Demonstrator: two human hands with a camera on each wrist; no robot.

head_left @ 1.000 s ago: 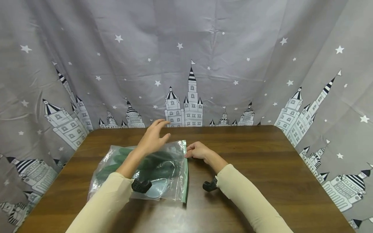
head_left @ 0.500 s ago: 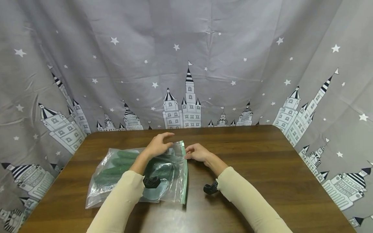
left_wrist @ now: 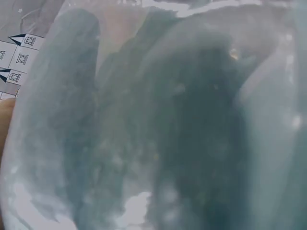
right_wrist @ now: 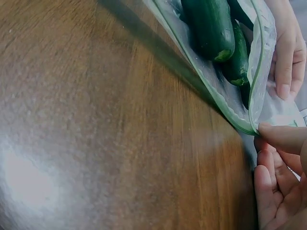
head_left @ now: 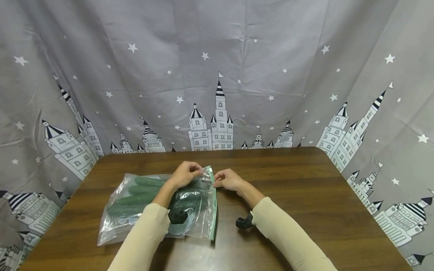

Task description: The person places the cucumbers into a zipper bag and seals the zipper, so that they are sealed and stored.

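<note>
A clear zip-lock bag [head_left: 113, 231] with a green seal lies on its side on the table, its mouth facing right. Several cucumbers [head_left: 142, 190] are inside it. In the right wrist view the mouth gapes, and dark green cucumber ends [right_wrist: 211, 33] show between its two rims. My left hand [head_left: 184, 176] pinches the film at the far corner, close to the seal. Just right of it, my right hand [head_left: 230, 180] pinches the green seal between thumb and fingers. Bag film and blurred green cucumbers fill the left wrist view.
The brown wooden table [head_left: 288, 180] extends beyond the bag on both sides. A grey curtain [head_left: 271, 75] printed with castles and stars hangs behind it. Each wrist wears a black device [head_left: 245, 222].
My left hand has come down from above the bag and taken hold of its far corner. The right hand keeps its pinch on the seal with little movement.
</note>
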